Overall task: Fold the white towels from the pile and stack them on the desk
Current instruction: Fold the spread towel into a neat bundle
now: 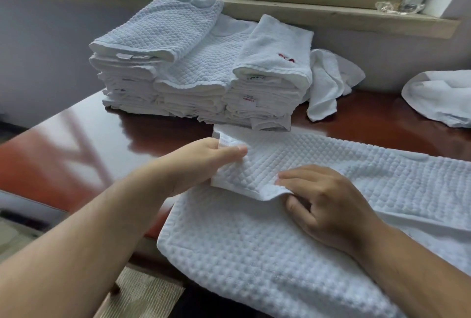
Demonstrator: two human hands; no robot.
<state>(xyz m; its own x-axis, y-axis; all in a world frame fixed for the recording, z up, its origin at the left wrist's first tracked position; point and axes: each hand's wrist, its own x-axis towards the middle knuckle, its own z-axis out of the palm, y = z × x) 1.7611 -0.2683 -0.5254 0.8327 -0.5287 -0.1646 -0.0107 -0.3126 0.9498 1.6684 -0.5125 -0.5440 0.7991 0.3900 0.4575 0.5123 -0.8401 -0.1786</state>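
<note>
Head view: the left hand (204,162) pinches the far corner of a white waffle-weave towel (254,241), thumb on top beside its sewn label (227,141). The right hand (328,205) grips the folded edge just nearer, fingers curled under the flap. The towel lies across the near right of the glossy reddish-brown desk (76,152), one end draped over the edge. Farther back stands a stack of folded towels (198,75), quilted and terry; loose towels (328,83) crumple to its right, under a window sill (331,15).

Left hand (204,162) and right hand (328,205) both pinching cloth (thumbs beneath, forearms bare, extended forward).
</note>
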